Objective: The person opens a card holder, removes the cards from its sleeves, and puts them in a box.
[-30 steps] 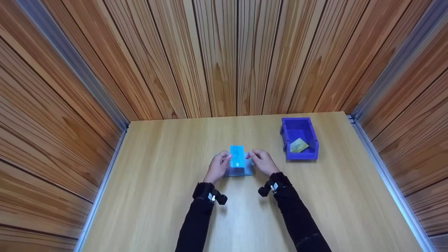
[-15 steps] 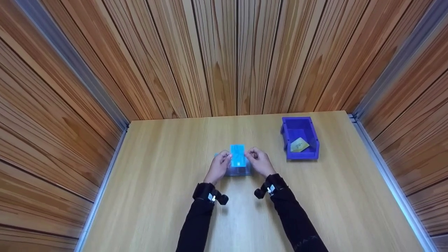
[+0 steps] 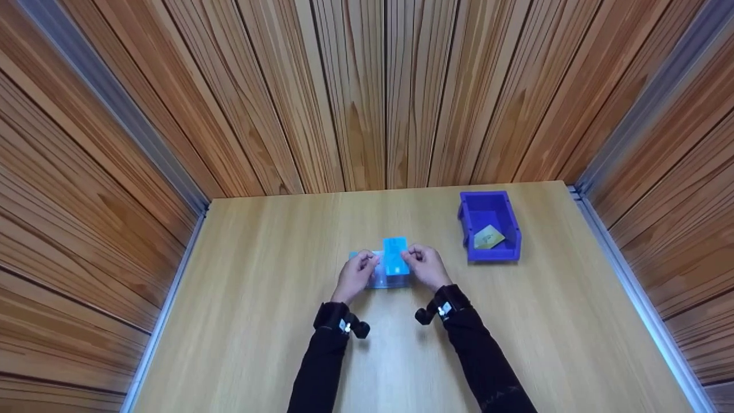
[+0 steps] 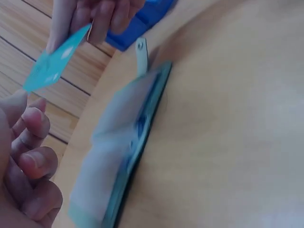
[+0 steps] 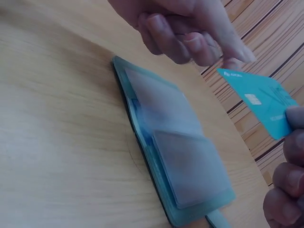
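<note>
My right hand [image 3: 425,265] pinches one edge of a turquoise bank card [image 3: 395,256] with a chip. The card [image 5: 259,100] is held tilted above the table. Left of the card, my left hand [image 3: 355,276] has loosely bent fingers with nothing between them; a small gap shows in the head view. Its thumb and index fingertip point at the card's near corner in the right wrist view. Below both hands a teal card holder [image 4: 114,142] lies unfolded on the table, showing cloudy plastic sleeves [image 5: 190,166] and a snap strap [image 4: 141,56].
A purple bin [image 3: 494,206] stands at the back right of the wooden table [image 3: 258,258]. Inside it lies a yellowish card [image 3: 488,237]. Wood-panelled walls [image 3: 367,115] enclose the table at the back and sides.
The card has passed from my left hand to my right and shifted slightly rightward. My right hand first came in from the right to meet it; my left fingers let go.
</note>
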The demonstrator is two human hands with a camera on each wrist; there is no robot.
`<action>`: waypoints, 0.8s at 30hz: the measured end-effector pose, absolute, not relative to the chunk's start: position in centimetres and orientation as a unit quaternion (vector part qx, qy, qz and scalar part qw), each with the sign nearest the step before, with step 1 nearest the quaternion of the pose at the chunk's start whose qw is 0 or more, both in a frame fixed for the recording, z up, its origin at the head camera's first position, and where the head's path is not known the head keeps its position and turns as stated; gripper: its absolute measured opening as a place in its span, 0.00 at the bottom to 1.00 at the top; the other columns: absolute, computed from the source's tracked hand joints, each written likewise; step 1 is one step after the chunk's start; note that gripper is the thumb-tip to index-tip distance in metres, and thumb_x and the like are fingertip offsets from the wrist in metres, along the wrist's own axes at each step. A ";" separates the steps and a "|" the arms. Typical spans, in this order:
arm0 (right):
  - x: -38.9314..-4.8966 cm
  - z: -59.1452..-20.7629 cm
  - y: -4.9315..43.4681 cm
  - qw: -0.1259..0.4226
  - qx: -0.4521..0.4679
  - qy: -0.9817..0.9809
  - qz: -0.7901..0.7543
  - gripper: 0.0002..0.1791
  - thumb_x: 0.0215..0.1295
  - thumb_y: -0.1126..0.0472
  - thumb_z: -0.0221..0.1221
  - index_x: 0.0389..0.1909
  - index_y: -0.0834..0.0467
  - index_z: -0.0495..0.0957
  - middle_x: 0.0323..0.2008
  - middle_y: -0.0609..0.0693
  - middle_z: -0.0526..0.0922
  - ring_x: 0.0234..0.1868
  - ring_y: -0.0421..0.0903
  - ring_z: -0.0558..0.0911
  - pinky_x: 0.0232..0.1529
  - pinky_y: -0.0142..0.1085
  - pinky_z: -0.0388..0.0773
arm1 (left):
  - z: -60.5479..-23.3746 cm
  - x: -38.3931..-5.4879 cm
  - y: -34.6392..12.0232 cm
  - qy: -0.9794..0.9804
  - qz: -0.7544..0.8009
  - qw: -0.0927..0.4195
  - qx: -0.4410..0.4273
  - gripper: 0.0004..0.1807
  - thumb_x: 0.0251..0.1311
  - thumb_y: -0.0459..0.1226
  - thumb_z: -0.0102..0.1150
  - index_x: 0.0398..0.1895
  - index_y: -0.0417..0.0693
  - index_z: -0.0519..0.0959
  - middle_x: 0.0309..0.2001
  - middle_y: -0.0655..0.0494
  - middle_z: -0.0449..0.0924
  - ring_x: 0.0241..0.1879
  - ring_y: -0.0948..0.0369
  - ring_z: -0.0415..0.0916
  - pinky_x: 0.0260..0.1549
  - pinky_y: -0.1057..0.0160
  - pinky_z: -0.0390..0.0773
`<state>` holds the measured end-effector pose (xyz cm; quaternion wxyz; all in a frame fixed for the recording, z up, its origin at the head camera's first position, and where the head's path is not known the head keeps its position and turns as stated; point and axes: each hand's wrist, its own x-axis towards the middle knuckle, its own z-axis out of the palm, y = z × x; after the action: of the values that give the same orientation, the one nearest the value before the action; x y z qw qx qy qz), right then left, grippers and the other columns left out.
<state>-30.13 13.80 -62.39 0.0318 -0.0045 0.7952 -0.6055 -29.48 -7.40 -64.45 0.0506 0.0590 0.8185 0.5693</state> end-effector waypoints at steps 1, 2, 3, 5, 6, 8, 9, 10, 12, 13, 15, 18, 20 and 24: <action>-30.1 -62.2 14.0 0.033 -0.001 0.796 -0.604 0.11 0.74 0.61 0.62 0.29 0.58 0.77 0.23 0.42 0.69 0.28 0.42 0.69 0.31 0.32 0.65 | -64.6 -29.5 -7.6 0.836 0.545 0.041 0.052 0.12 0.78 0.47 0.54 0.45 0.50 0.80 0.30 0.51 0.81 0.28 0.61 0.74 0.29 0.65 0.69; -30.2 -62.0 14.3 0.034 0.003 0.798 -0.602 0.11 0.74 0.61 0.62 0.29 0.58 0.77 0.23 0.43 0.69 0.28 0.43 0.70 0.31 0.32 0.66 | -64.7 -29.4 -7.9 0.853 0.518 0.029 0.048 0.11 0.77 0.48 0.54 0.47 0.52 0.80 0.31 0.53 0.81 0.29 0.61 0.75 0.30 0.65 0.69; -30.2 -61.8 14.6 0.037 0.006 0.798 -0.602 0.11 0.75 0.60 0.62 0.30 0.57 0.77 0.23 0.42 0.69 0.28 0.43 0.69 0.31 0.32 0.65 | -64.8 -29.4 -8.1 0.872 0.487 0.018 0.046 0.12 0.76 0.48 0.56 0.50 0.53 0.80 0.31 0.56 0.81 0.29 0.62 0.74 0.30 0.64 0.69; -30.4 -61.3 15.3 0.036 0.011 0.799 -0.600 0.11 0.75 0.58 0.61 0.31 0.57 0.77 0.23 0.43 0.69 0.28 0.43 0.69 0.30 0.32 0.65 | -65.1 -29.3 -8.6 0.910 0.411 -0.013 0.047 0.14 0.75 0.47 0.59 0.56 0.54 0.80 0.30 0.58 0.80 0.28 0.61 0.74 0.31 0.62 0.69; -30.5 -61.0 15.7 0.034 0.012 0.800 -0.599 0.11 0.75 0.57 0.61 0.31 0.57 0.78 0.23 0.42 0.69 0.28 0.43 0.69 0.30 0.32 0.65 | -65.3 -29.2 -8.8 0.927 0.372 -0.027 0.049 0.16 0.74 0.47 0.60 0.59 0.53 0.80 0.32 0.59 0.81 0.29 0.61 0.75 0.32 0.61 0.71; -30.8 -60.6 16.5 0.033 0.014 0.802 -0.596 0.12 0.75 0.55 0.61 0.33 0.58 0.79 0.23 0.42 0.70 0.27 0.42 0.69 0.29 0.32 0.66 | -65.6 -28.9 -9.1 0.951 0.298 -0.052 0.056 0.21 0.72 0.46 0.63 0.63 0.51 0.80 0.36 0.56 0.85 0.31 0.58 0.80 0.33 0.59 0.75; -30.9 -60.3 16.9 0.029 0.016 0.802 -0.596 0.12 0.75 0.55 0.61 0.33 0.58 0.79 0.23 0.42 0.70 0.27 0.42 0.69 0.29 0.31 0.65 | -65.8 -28.7 -9.3 0.961 0.265 -0.061 0.057 0.23 0.71 0.46 0.63 0.65 0.50 0.80 0.39 0.53 0.88 0.34 0.56 0.82 0.35 0.58 0.77; -31.0 -60.1 17.4 0.024 0.017 0.804 -0.594 0.12 0.75 0.55 0.61 0.34 0.58 0.79 0.23 0.42 0.70 0.26 0.42 0.69 0.29 0.31 0.65 | -66.1 -28.5 -9.4 0.967 0.239 -0.070 0.060 0.23 0.70 0.46 0.64 0.65 0.49 0.80 0.43 0.51 0.89 0.37 0.54 0.84 0.37 0.56 0.79; -31.2 -59.7 18.4 0.010 0.019 0.807 -0.591 0.13 0.75 0.55 0.62 0.34 0.60 0.80 0.22 0.41 0.70 0.26 0.41 0.68 0.29 0.32 0.65 | -66.5 -28.1 -9.6 0.975 0.200 -0.074 0.062 0.24 0.70 0.47 0.64 0.66 0.49 0.80 0.49 0.50 0.89 0.43 0.52 0.86 0.41 0.55 0.81; -31.3 -59.5 18.9 -0.003 0.020 0.809 -0.587 0.13 0.75 0.55 0.62 0.34 0.61 0.80 0.22 0.41 0.71 0.26 0.40 0.68 0.29 0.32 0.65 | -66.7 -28.0 -9.7 0.977 0.191 -0.075 0.063 0.24 0.71 0.47 0.63 0.66 0.50 0.80 0.51 0.50 0.88 0.44 0.52 0.86 0.41 0.55 0.81; -31.6 -59.0 20.0 -0.028 0.022 0.813 -0.582 0.13 0.74 0.56 0.63 0.34 0.62 0.82 0.22 0.40 0.71 0.25 0.39 0.68 0.29 0.31 0.64 | -67.0 -27.8 -9.9 0.979 0.178 -0.078 0.063 0.24 0.71 0.48 0.62 0.67 0.52 0.80 0.50 0.51 0.88 0.44 0.53 0.85 0.40 0.57 0.80; -32.0 -58.4 21.8 -0.062 0.029 0.815 -0.576 0.12 0.73 0.58 0.64 0.35 0.65 0.83 0.21 0.39 0.73 0.24 0.37 0.68 0.28 0.30 0.65 | -67.3 -27.6 -10.0 0.980 0.163 -0.092 0.068 0.24 0.71 0.50 0.61 0.67 0.54 0.80 0.47 0.54 0.86 0.40 0.55 0.81 0.35 0.59 0.78; -32.1 -58.2 23.1 -0.077 0.039 0.817 -0.571 0.12 0.72 0.59 0.65 0.37 0.66 0.84 0.21 0.38 0.74 0.23 0.35 0.69 0.27 0.29 0.65 | -67.4 -27.6 -10.1 0.979 0.159 -0.102 0.073 0.24 0.71 0.50 0.61 0.67 0.55 0.80 0.45 0.54 0.85 0.37 0.57 0.79 0.32 0.61 0.75; -32.1 -58.0 26.1 -0.100 0.065 0.823 -0.555 0.12 0.71 0.60 0.65 0.38 0.68 0.85 0.21 0.38 0.77 0.21 0.33 0.72 0.25 0.27 0.66 | -67.5 -27.6 -10.1 0.977 0.165 -0.107 0.081 0.24 0.70 0.50 0.62 0.66 0.54 0.81 0.42 0.54 0.84 0.34 0.57 0.77 0.30 0.61 0.74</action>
<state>-32.10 26.11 -58.02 -0.0997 0.0653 0.8234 -0.5549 -27.59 -10.07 -67.45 -0.1074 0.0807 0.9772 0.1647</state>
